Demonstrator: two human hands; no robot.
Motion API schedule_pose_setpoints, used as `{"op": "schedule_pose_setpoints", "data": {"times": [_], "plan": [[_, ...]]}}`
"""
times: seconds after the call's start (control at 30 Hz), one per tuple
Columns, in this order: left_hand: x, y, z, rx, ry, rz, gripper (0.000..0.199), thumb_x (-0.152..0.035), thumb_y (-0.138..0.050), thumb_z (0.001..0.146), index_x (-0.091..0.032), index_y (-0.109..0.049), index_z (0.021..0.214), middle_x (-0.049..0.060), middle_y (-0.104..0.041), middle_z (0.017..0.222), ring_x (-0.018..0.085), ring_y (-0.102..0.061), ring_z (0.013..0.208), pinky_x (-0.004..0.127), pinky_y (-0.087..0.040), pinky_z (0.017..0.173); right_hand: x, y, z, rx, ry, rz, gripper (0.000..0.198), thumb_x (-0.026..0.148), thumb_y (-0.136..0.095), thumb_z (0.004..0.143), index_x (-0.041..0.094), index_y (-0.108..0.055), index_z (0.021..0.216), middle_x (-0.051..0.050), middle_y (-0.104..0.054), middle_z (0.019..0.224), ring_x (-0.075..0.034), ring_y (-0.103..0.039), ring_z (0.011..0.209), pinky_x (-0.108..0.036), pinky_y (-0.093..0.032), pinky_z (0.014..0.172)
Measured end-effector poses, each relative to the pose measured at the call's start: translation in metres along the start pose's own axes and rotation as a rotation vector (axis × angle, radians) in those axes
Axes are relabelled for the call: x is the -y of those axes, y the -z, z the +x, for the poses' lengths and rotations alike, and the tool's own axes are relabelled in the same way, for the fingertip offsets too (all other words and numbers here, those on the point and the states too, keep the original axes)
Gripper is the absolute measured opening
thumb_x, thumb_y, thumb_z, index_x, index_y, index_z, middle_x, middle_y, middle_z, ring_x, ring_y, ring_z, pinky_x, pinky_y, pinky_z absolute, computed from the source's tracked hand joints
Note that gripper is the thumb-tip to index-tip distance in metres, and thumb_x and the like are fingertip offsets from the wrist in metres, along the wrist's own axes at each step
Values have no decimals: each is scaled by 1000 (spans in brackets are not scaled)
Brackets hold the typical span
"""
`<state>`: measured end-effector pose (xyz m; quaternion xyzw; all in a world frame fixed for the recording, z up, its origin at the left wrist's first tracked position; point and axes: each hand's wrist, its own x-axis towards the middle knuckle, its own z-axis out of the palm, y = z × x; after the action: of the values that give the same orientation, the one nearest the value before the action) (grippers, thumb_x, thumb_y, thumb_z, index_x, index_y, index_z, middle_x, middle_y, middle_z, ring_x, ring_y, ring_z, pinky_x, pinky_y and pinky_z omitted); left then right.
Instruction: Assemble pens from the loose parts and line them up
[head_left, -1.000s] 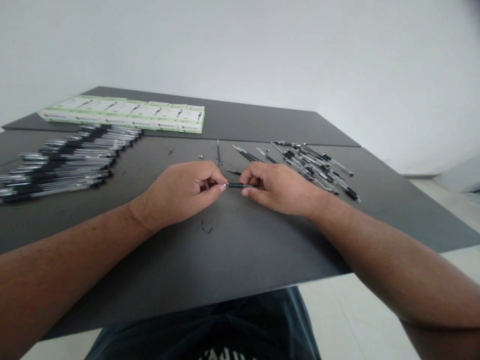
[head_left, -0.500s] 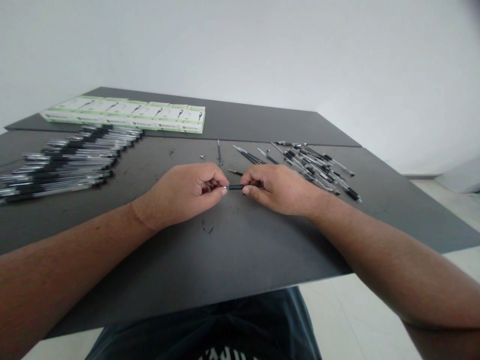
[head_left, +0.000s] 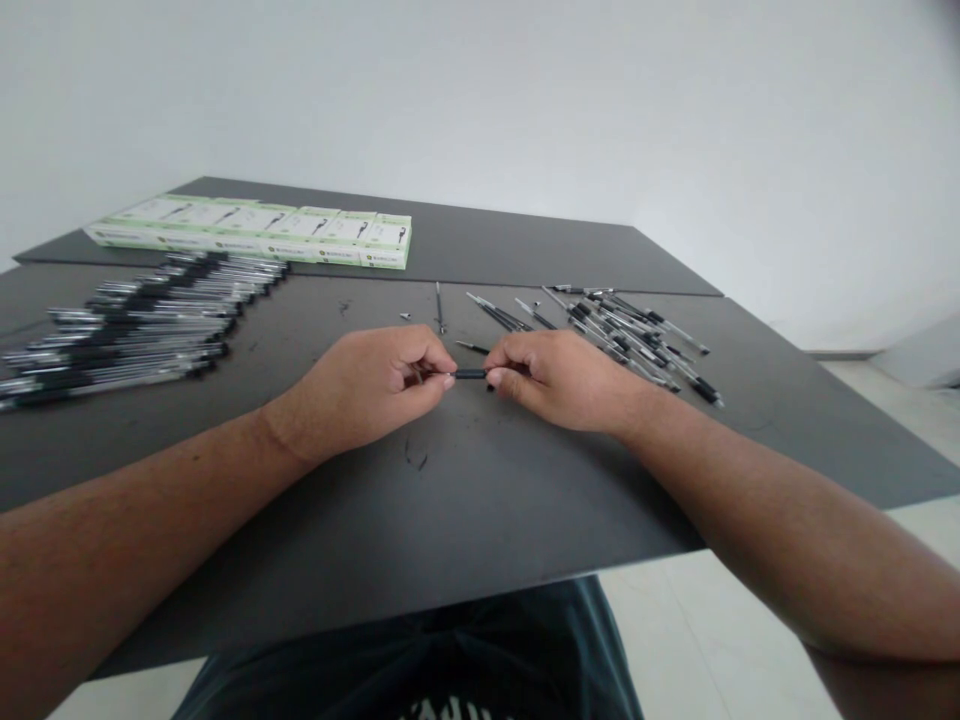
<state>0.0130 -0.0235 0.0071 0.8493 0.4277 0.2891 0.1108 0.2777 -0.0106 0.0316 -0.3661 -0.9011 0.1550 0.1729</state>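
Note:
Over the middle of the dark table, a pen point(head_left: 471, 374) with a black grip lies level between my two hands. My left hand point(head_left: 382, 385) pinches its left end between thumb and fingertips. The thumb and forefinger of my right hand point(head_left: 551, 375) close on the other end. Both ends of the pen are largely covered by fingers. Just behind it lies a thin dark-tipped piece point(head_left: 471, 347), like a refill. A small dark bit shows under my right thumb, too small to name.
Many pens lie in a long row point(head_left: 142, 325) at the left. Green-and-white boxes point(head_left: 255, 235) stand in line behind them. A loose heap of pens point(head_left: 637, 340) is at the right, with several refills point(head_left: 499, 312) beside it. One upright-pointing refill point(head_left: 439, 305) lies near the centre.
My right fingers have shifted very slightly to the right along the pen, and a small dark bit now shows below my right thumb. My left hand keeps its hold.

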Motion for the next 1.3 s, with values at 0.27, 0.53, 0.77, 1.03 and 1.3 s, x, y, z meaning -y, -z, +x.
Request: {"op": "schedule_pose_setpoints", "data": {"times": [0.27, 0.53, 0.77, 1.03, 1.3], "plan": [[0, 0, 1, 11, -9, -3, 17, -38, -63, 91, -26, -73, 96, 0, -79, 81, 18, -73, 72, 30, -53, 70, 0, 0, 0, 23, 2, -9, 16, 28, -63, 101, 20, -74, 110, -3, -78, 93, -16, -66, 79, -28, -43, 73], [0, 0, 0, 15, -24, 13, 17, -38, -62, 91, -26, -74, 95, 0, -79, 81, 18, -73, 71, 31, -53, 69, -1, -1, 1, 47, 31, -18, 16, 28, -61, 103, 19, -74, 107, -4, -78, 93, -17, -66, 80, -28, -42, 73], [1, 0, 0, 16, -21, 23, 18, -38, -62, 92, -26, -75, 96, 0, -80, 82, 18, -73, 72, 30, -53, 69, 1, 1, 0, 45, -10, -4, 13, 28, -64, 100, 20, -73, 105, -2, -77, 89, -16, -64, 75, -28, -42, 71], [1, 0, 0, 17, -22, 11, 17, -38, -62, 91, -26, -74, 96, 0, -78, 82, 19, -73, 72, 32, -53, 70, 0, 0, 0, 44, 3, 1, 14, 29, -65, 100, 20, -73, 107, -2, -77, 89, -16, -65, 76, -27, -42, 71], [1, 0, 1, 23, -28, 6, 16, -37, -62, 91, -27, -74, 95, 0, -78, 82, 19, -72, 72, 32, -52, 70, 2, 0, 1, 52, -23, -4, 13, 27, -67, 99, 20, -73, 107, -2, -77, 89, -16, -65, 76, -28, -42, 72]]}}
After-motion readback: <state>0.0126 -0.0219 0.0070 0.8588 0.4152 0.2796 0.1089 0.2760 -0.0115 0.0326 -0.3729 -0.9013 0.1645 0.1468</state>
